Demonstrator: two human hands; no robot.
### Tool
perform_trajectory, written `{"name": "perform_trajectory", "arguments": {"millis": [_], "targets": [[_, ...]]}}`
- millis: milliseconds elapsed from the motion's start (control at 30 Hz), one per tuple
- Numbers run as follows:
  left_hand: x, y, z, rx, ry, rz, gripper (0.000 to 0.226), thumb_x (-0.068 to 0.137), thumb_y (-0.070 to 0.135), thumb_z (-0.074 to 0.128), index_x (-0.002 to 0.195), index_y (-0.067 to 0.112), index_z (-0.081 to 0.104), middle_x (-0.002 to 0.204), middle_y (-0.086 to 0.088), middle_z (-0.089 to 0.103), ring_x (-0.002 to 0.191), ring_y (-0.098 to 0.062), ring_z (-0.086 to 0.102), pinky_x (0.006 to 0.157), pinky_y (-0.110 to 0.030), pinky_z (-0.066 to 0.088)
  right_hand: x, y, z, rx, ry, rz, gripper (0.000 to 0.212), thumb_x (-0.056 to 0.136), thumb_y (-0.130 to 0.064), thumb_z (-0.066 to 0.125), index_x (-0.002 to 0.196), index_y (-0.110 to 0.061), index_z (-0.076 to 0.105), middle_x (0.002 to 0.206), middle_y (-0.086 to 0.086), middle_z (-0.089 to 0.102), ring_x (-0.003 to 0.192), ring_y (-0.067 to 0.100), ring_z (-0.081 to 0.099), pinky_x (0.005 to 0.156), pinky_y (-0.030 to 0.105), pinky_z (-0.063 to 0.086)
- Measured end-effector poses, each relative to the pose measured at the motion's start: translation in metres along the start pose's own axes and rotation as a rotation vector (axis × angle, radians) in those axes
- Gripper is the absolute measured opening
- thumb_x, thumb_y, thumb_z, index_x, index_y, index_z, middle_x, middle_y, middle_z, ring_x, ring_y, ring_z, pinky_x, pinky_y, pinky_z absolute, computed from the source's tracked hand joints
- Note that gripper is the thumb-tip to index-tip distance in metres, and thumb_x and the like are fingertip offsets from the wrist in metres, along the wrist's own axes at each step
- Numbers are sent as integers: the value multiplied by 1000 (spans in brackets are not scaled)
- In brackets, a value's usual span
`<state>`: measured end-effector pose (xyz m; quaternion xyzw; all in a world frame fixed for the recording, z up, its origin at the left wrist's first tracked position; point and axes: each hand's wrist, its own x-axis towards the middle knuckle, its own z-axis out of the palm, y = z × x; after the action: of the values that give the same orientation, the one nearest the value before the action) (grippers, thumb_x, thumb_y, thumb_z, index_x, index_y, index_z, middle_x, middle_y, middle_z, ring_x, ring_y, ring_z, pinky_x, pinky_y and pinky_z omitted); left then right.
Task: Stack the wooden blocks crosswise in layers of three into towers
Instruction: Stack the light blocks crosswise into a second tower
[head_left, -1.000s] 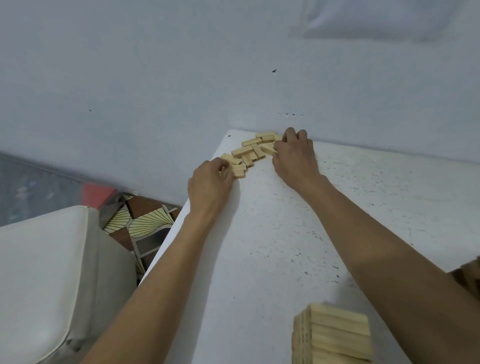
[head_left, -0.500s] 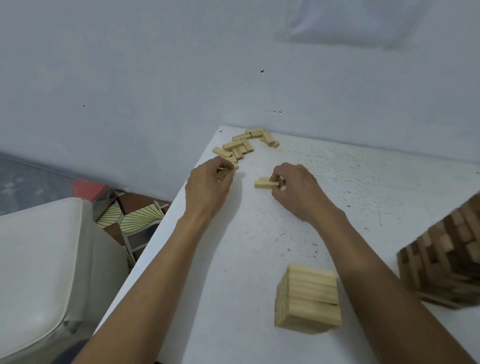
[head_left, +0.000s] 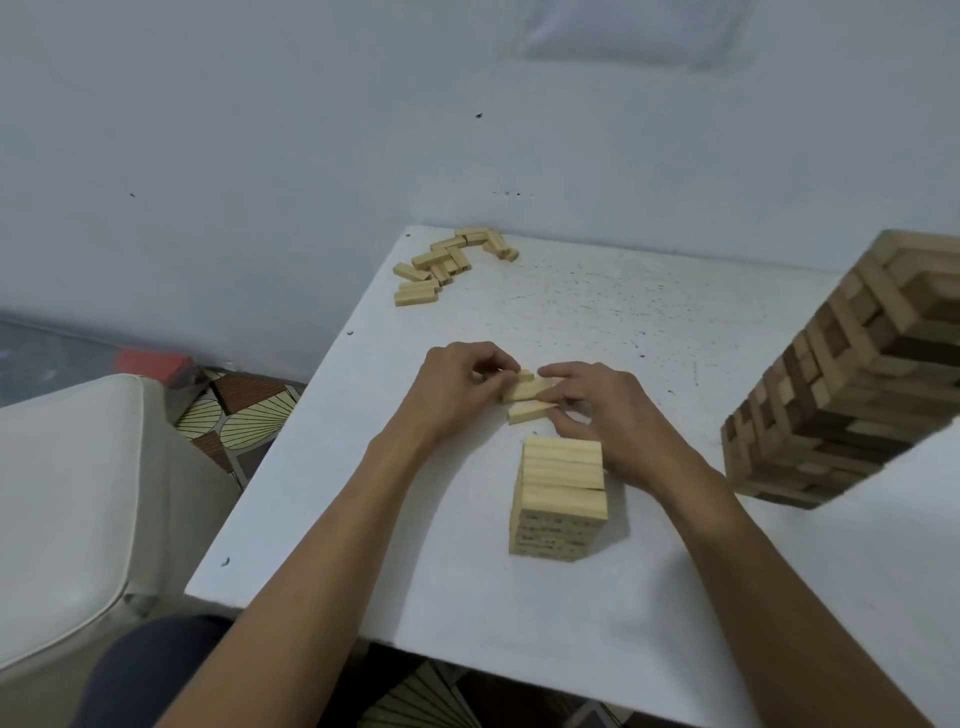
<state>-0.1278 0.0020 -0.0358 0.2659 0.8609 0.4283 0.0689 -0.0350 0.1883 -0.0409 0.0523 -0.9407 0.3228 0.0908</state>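
Beyond short tower (head_left: 563, 493): left hand (head_left: 457, 389), right hand (head_left: 608, 415) now meet, pinching blocks (head_left: 529, 412).

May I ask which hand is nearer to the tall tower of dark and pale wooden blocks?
Right. The right hand is left of the tall dark and pale wooden tower; the left hand, farther left.

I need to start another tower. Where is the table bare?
Bare table lies between the loose blocks and the left hand and right hand, and between the small tower and near edge. Crowded: around the held blocks and by the tall tower.
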Motion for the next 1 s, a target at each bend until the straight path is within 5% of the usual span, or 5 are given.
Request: {"name": "perform_trajectory", "arguments": {"millis": [267,567,733,867,1000], "targets": [[-12,7,-2,129,-164,112,19,94,18,65,109,20,77,120,9,70,106,-6,62,81,-1,38,-14,2,3,-151,132,6,22,92,-14,67,114,-12,74,105,5,54,95,22,54,76,26,39],[-10,17,-9,213,-383,109,60,82,33,79,138,23,58,153,11,43,97,0,63,81,-8,41,-27,-3,1,-181,157,-6,24,94,-4,62,115,-5,71,101,11,60,90,26,58,77,40,53],[-4,28,-4,285,-457,137,65,83,34,79,141,23,53,152,7,45,100,-7,61,91,-24,46,-33,-9,-4,-80,168,0,26,93,-8,65,119,-7,68,109,8,61,94,19,61,81,28,51],[-4,25,-1,275,-412,142,57,85,27,77,138,21,57,135,2,61,98,-8,61,89,-23,48,-36,-9,-7,-57,65,-9,42,80,-21,82,117,-7,69,113,6,63,99,20,61,87,35,54],[-3,23,0,256,-378,152,50,85,21,78,132,19,62,130,1,64,99,-9,63,90,-25,50,-35,-13,-8,-38,94,20,35,81,-16,81,110,-3,68,113,11,66,99,24,63,88,40,54]]}}
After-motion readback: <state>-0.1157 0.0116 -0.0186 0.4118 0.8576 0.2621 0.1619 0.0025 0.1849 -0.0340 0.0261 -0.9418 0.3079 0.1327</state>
